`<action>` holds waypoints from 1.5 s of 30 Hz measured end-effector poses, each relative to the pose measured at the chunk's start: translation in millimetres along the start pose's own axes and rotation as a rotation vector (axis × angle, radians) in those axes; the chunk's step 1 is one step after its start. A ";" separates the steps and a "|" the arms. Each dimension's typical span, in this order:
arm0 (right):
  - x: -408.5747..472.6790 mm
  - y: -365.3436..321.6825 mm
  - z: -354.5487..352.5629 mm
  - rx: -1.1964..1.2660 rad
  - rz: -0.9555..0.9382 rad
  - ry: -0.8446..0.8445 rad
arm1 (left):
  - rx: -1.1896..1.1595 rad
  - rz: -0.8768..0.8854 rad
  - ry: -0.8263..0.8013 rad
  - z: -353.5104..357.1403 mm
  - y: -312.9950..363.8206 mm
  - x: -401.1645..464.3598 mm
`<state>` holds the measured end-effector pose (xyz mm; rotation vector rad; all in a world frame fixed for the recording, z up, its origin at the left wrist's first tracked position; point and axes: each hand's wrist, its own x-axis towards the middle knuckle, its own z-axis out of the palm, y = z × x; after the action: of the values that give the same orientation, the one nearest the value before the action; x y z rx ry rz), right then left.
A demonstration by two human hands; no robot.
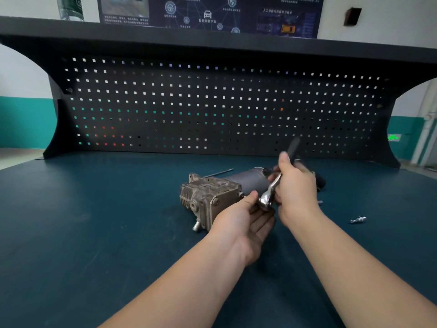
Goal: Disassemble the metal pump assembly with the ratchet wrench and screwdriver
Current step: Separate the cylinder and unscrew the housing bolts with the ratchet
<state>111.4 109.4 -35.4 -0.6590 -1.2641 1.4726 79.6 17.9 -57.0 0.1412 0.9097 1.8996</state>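
Our right hand (296, 188) curls around the ratchet wrench (272, 190), gripping its handle with the thumb raised; the wrench's chrome head points down toward our left hand (246, 221). The left hand lies palm up with relaxed fingers just under that head, thumb touching the end of the pump assembly (220, 195). The pump lies on its side on the dark green tabletop (94, 221), directly beyond and left of both hands, its finned metal block nearest us and its grey cylinder running back behind the right hand. A thin dark rod (218, 173) rests behind the pump. A small metal fitting (357, 219) lies well right of our right wrist. A black pegboard (212, 102) stands at the back.
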 end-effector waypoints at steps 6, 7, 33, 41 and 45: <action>-30.1 -6.1 5.4 -0.524 -1.002 -0.450 | -0.022 -0.056 -0.014 -2.1 5.6 -4.1; -31.3 -4.7 6.0 -0.539 -1.025 -0.454 | -0.025 -0.066 -0.018 -3.1 6.6 -4.3; 7.8 -5.4 -7.6 -0.024 0.217 0.060 | -0.183 0.020 0.025 2.0 -3.2 -1.0; 18.6 -25.7 -25.4 0.089 0.394 -0.267 | 0.078 0.058 -0.030 3.3 -1.4 0.1; 11.9 -30.5 -36.5 -0.243 0.517 -0.667 | 0.151 0.128 -0.042 1.0 0.9 1.4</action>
<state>150.5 130.7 -15.2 -0.7139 -1.9008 2.0891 78.8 19.3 -56.1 0.3352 1.0367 1.9366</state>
